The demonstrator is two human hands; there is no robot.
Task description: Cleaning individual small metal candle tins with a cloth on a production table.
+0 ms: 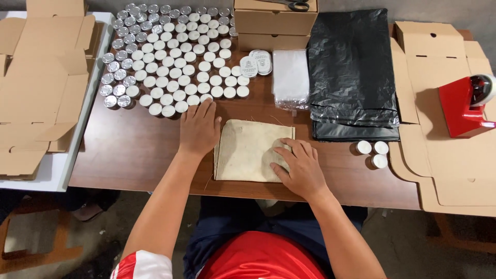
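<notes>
here both hands lie flat on a beige cloth pouch (248,150) at the near middle of the brown counter (129,155). the left hand (199,128) rests palm down, fingers open and spread, mostly on the counter just left of the pouch, and its thumb side touches the left edge of the cloth. the right hand (299,165) lies on the right near part of the pouch, fingers spread and a little bent, pressing the cloth down. neither hand has a closed grip on anything; both are open and only press.

far from the left hand, and just beyond its fingertips, stands a big group of small round tins (170,57), some with white tops and some silver, packed close together. right of them lie two round labels (257,63), and next to these a pile of clear bags (290,77). further right is a stack of black bags (354,72), folded flat. at the far edge two closed cardboard boxes (274,26) stand one on the other, with scissors (294,5) on the top one.

three more tins (373,153) stand alone, right of the pouch and near the black bags. at the right side lies flat cardboard (444,150), and on it a red tape dispenser (465,106). at the left side, on a white table (62,170), there are more flat cardboard blanks (36,88).
</notes>
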